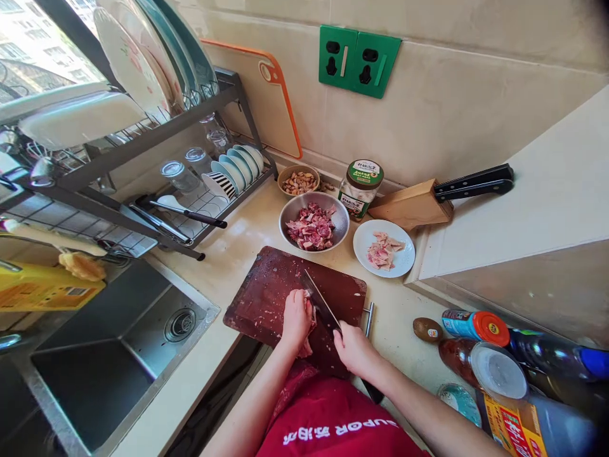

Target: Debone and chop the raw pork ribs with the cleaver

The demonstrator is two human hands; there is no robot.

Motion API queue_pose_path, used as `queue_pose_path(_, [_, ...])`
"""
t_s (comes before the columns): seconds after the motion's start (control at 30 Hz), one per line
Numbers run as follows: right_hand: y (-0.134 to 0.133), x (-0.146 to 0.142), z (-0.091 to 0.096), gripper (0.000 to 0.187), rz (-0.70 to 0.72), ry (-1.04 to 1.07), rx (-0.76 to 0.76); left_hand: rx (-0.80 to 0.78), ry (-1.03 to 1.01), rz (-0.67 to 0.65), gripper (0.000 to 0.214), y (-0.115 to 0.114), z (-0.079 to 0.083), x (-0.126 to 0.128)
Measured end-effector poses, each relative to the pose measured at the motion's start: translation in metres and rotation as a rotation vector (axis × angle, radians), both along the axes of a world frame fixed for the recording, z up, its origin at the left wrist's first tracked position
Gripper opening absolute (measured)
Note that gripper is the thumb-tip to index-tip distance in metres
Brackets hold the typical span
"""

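"Where does the meat lie from the hands?"

"The pale pink, fatty piece of raw meat [311, 322] is on the dark red-brown rectangular cutting board [261, 292], under the left hand [295, 317] and to the left of the right hand [354, 348]. The left hand is the nearer one, resting right on it."

"Which way does it run?"

"Roughly near to far, with its near end showing beside the left wrist. The fingers hide part of it."

"And what are the hands doing?"

"The left curls over the meat and grasps it. The right is clenched on the long steel kitchen knife with a black handle [324, 303]."

"How does the blade stand to the meat?"

"Just to its right, slanting from near right to far left, so the two long axes meet at an angle. The far part of the blade sits very close to the left fingers; whether the edge touches the meat, one cannot tell."

"And beyond the board?"

"The round silver metal bowl [340, 219] of cut red meat, on the beige table [245, 235]."
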State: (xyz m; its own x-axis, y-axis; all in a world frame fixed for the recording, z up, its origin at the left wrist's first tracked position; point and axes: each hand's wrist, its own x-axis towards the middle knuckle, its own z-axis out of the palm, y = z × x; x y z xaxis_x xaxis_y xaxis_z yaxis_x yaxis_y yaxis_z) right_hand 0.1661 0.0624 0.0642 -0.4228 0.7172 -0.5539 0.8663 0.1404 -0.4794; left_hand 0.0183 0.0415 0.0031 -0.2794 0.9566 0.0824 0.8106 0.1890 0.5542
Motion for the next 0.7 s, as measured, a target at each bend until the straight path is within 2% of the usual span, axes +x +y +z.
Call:
queue_pose_path(0.17, [0.030, -0.038, -0.001, 0.028, 0.034, -0.013, 0.055, -0.028, -0.007, -0.075, 0.020, -0.004, 0.000, 0.002])
queue_pose_path(0.27, [0.032, -0.044, -0.001, 0.027, 0.048, -0.031, 0.087, -0.034, -0.004, -0.026, 0.015, -0.006, 0.004, -0.011])
queue_pose_path(0.4, [0.005, -0.020, 0.004, 0.025, 0.052, -0.076, 0.120, -0.101, 0.065, 0.168, 0.014, -0.006, 0.016, -0.048])
queue_pose_path(0.47, [-0.008, -0.007, 0.006, 0.023, 0.059, -0.087, 0.140, -0.161, 0.090, 0.192, 0.022, -0.004, 0.024, -0.067])
queue_pose_path(0.53, [-0.017, 0.004, 0.009, 0.021, 0.081, -0.070, 0.184, -0.152, 0.119, 0.189, 0.031, 0.000, 0.033, -0.080])
queue_pose_path(0.63, [-0.028, 0.027, 0.009, 0.020, 0.091, -0.002, 0.258, -0.061, 0.183, 0.111, 0.031, 0.009, 0.045, -0.085])
queue_pose_path(0.7, [-0.035, 0.044, 0.007, 0.024, 0.034, 0.041, 0.254, -0.067, 0.184, -0.070, 0.032, 0.019, 0.049, -0.078])
